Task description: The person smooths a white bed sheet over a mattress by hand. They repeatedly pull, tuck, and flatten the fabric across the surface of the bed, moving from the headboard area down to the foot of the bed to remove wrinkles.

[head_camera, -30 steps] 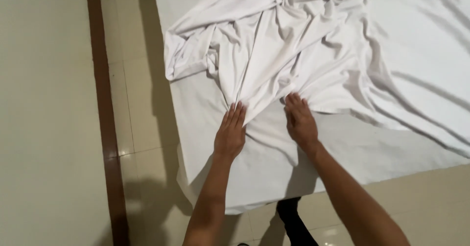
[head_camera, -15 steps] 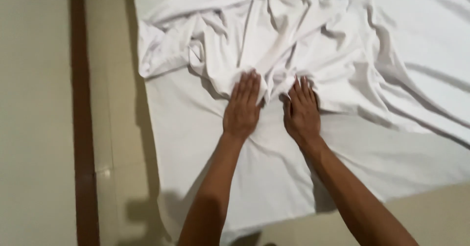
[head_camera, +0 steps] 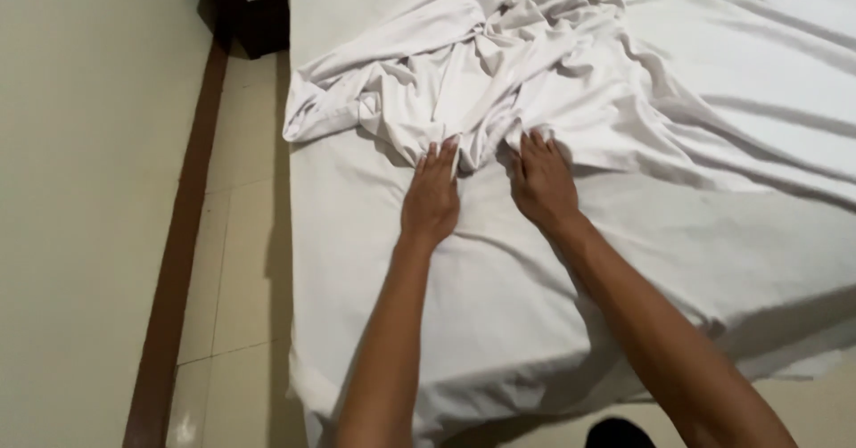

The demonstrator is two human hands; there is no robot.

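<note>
A crumpled white sheet (head_camera: 499, 65) lies bunched on a bed covered by a flat white sheet (head_camera: 499, 296). My left hand (head_camera: 432, 197) rests palm down on the flat sheet, its fingertips touching the near edge of the bunched cloth. Beside it, my right hand (head_camera: 541, 180) also lies palm down with fingers spread, its tips at the folds of the crumpled sheet. Neither hand grips anything. Both forearms reach in from the bottom of the view.
A dark nightstand (head_camera: 252, 7) stands at the top left beside the bed. A tiled floor strip (head_camera: 236, 234) runs between the bed's left edge and a cream wall (head_camera: 80, 189) with a brown baseboard (head_camera: 178, 261). The bed's near edge is at the bottom.
Both hands have slid forward across the flat sheet, pushing the bunched cloth away from me. The view has shifted, bringing the nightstand into sight.
</note>
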